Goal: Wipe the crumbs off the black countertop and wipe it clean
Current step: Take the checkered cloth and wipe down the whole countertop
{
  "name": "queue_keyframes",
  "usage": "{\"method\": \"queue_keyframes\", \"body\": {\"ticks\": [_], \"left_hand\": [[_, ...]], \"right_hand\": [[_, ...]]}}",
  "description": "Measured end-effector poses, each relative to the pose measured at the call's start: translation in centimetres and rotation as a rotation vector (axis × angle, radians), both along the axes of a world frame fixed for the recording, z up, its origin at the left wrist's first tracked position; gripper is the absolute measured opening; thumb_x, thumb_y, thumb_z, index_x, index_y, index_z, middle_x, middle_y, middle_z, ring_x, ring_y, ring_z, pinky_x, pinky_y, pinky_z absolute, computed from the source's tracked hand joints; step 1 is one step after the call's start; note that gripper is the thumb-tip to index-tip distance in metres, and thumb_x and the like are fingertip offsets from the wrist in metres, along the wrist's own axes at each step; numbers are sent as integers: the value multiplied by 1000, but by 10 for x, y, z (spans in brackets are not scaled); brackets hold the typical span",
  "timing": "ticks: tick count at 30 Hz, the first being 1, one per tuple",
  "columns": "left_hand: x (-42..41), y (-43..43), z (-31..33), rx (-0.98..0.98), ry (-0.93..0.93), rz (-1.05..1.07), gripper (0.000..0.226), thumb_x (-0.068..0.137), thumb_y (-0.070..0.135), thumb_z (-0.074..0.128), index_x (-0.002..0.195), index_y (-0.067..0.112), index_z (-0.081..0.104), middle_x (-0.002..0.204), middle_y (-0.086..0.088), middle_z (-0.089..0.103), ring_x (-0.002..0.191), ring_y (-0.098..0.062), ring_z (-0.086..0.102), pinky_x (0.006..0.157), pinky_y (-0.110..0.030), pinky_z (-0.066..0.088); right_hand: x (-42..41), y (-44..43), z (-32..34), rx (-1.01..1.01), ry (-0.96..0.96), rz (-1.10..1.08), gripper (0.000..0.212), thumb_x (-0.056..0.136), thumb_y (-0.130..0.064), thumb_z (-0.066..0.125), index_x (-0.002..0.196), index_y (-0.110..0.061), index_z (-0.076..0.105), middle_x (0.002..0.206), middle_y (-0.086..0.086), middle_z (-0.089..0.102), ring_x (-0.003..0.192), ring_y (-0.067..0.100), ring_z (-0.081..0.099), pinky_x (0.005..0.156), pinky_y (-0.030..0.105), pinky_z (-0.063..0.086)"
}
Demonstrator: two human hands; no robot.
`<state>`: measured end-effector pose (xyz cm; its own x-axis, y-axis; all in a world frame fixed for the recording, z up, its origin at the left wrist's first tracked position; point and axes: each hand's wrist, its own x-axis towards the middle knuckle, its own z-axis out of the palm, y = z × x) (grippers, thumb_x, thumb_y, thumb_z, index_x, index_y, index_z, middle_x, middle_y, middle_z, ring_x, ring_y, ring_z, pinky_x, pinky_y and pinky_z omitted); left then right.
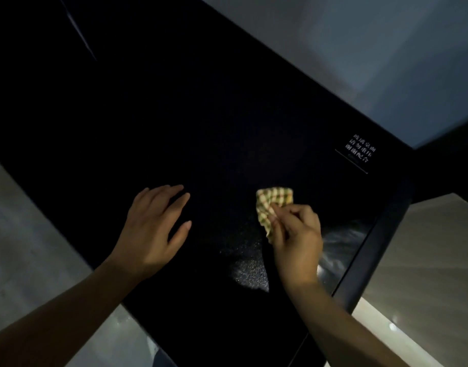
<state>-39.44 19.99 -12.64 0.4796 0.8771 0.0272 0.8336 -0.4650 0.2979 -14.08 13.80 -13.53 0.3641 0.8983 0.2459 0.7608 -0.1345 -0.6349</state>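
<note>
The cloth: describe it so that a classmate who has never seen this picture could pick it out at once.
Start at the black countertop that fills the middle of the view. Near its right end, just below the small white printed notice, the right hand pinches the cloth. It is the only pale, checked thing on the dark top.

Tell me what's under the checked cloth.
The checked cloth, pinched by the right hand, lies on the black countertop. Any crumbs beneath it are covered. Pale specks show on the surface just beside it.
</note>
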Motion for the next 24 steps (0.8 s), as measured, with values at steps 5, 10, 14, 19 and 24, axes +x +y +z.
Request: {"method": "queue_keyframes", "body": {"ticks": [5, 10, 14, 19, 24], "left_hand": [[-13, -4, -4, -5, -97, 8, 54, 93, 42, 40, 135, 10, 51, 142, -8, 44, 133, -28, 35, 111, -49, 28], [-13, -5, -4, 8, -115, 11, 53, 92, 42, 40, 134, 11, 51, 142, -6, 43, 135, -24, 32, 114, -42, 22], [-14, -5, -6, 13, -134, 12, 53, 92, 41, 40, 133, 10, 53, 141, -6, 44, 133, -25, 34, 115, -39, 19], [-14, -5, -6, 7, -123, 7, 54, 92, 42, 39, 135, 11, 51, 142, -7, 44, 134, -24, 32, 115, -44, 20], [-15, -6, -8, 13, -122, -3, 55, 93, 42, 38, 137, 11, 48, 144, -6, 42, 135, -24, 31, 116, -47, 20]], "right_hand": [[-8, -12, 20, -94, 172, 95, 15, 83, -9, 73, 96, -16, 76, 89, -8, 59, 83, 8, 58, 75, 15, 45], [4, 19, 16, -68, 104, -128, 20, 85, -14, 71, 104, -11, 74, 99, -2, 59, 94, 18, 59, 79, 17, 40], [-38, -8, 0, -18, 22, -113, 23, 84, -12, 71, 106, -17, 74, 98, 0, 59, 92, 17, 54, 77, 16, 37], [-84, -64, 11, -98, 139, 97, 20, 85, -23, 67, 103, -27, 75, 93, -12, 57, 88, 10, 54, 77, 21, 45], [-70, -57, 20, -41, 185, -52, 19, 83, -9, 73, 100, -18, 75, 95, -4, 61, 90, 18, 60, 81, 27, 46]]}}
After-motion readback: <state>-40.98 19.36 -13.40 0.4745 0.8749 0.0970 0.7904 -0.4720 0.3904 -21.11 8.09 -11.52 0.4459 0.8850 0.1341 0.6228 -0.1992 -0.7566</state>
